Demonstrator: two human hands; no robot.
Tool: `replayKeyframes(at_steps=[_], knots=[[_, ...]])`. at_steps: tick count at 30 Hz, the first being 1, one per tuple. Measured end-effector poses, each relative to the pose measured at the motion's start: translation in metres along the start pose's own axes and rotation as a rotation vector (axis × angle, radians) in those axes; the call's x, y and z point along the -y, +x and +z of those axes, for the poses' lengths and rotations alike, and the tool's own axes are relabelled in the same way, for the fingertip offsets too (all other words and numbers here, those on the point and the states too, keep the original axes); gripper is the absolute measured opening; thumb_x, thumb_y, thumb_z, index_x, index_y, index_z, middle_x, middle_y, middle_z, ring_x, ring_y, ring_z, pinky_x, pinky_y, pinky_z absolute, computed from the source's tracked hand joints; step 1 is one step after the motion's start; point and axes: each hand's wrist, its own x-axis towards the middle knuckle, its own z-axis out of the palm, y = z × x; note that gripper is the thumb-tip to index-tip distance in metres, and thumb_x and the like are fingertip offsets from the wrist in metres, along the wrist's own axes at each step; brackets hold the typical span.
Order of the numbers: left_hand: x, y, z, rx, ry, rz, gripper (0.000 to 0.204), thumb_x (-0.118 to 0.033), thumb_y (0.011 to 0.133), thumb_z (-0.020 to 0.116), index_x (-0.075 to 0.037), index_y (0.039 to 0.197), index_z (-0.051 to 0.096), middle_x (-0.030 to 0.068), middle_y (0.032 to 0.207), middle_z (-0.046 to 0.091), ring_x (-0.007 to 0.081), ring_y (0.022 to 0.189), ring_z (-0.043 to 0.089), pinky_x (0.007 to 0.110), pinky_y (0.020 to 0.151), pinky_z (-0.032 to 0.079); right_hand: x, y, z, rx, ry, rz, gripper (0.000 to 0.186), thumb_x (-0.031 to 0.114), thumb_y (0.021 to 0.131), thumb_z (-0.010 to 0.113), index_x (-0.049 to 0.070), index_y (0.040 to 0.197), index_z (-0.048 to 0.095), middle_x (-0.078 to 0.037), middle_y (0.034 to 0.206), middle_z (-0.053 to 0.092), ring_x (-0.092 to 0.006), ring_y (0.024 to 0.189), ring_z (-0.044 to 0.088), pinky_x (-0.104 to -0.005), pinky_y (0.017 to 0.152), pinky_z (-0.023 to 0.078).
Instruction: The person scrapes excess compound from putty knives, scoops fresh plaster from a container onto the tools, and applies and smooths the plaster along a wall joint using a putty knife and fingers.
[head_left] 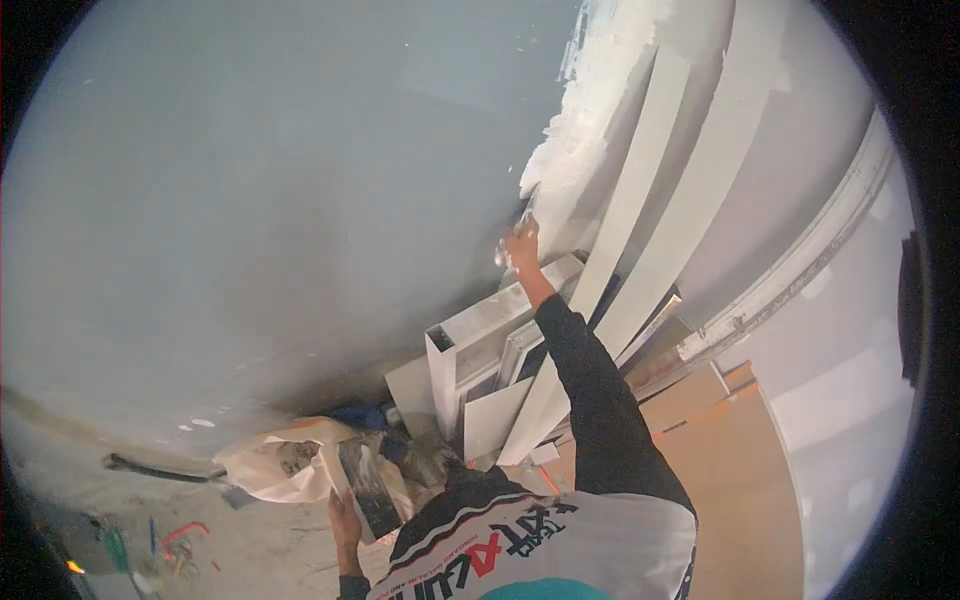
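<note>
My right arm reaches up to the grey wall [270, 180]. My right hand [521, 246] is closed on a putty knife [528, 208], mostly hidden by the fingers, with its blade at the lower end of a strip of wet white filler [575, 140]. White smears show on my fingers. Down at the left, my left hand [344, 520] is closed on the edge of a dark grey flat board [368, 490], held tilted beside a crumpled cream-coloured bag [285, 460].
Long white boards [640, 200] lean in the corner, right of my right hand. Below them stand a white box-shaped length [490, 325] and several panels. Brown sheets [735, 470] lie to the right. A black bar [160, 468] and a red tool [185, 535] lie at the lower left.
</note>
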Motion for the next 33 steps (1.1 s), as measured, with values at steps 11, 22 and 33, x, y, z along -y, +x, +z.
replayKeyframes(at_steps=[11, 22, 33], knots=[[-0.025, 0.024, 0.017, 0.108, 0.149, 0.023, 0.052, -0.029, 0.104, 0.046, 0.010, 0.139, 0.043, 0.0298, 0.125, 0.058, 0.0392, 0.118, 0.057, 0.042, 0.100, 0.042, 0.097, 0.013, -0.130, -0.131, -1.007, -0.681, 0.064, -0.012, 0.083, 0.043, -0.001, 0.146, 0.036, -0.029, 0.151, 0.033, -0.0497, 0.137, 0.033, -0.0532, 0.114, 0.031], [-0.059, 0.034, 0.074, 0.166, 0.185, 0.039, 0.050, -0.030, 0.105, 0.045, 0.011, 0.134, 0.046, 0.0265, 0.122, 0.061, 0.0346, 0.114, 0.058, 0.039, 0.100, 0.042, 0.040, 0.060, -0.167, -0.112, -0.965, -0.637, 0.072, -0.018, 0.074, 0.049, -0.002, 0.144, 0.038, -0.029, 0.150, 0.031, -0.0485, 0.133, 0.039, -0.0508, 0.111, 0.035], [-0.128, 0.044, 0.119, 0.195, 0.202, -0.156, 0.048, -0.030, 0.105, 0.047, 0.008, 0.135, 0.046, 0.0229, 0.114, 0.063, 0.0296, 0.104, 0.061, 0.039, 0.091, 0.047, 0.063, 0.090, -0.158, -0.188, -0.897, -0.639, 0.059, -0.008, 0.088, 0.047, -0.003, 0.146, 0.037, -0.033, 0.147, 0.034, -0.0520, 0.133, 0.037, -0.0576, 0.110, 0.033]])
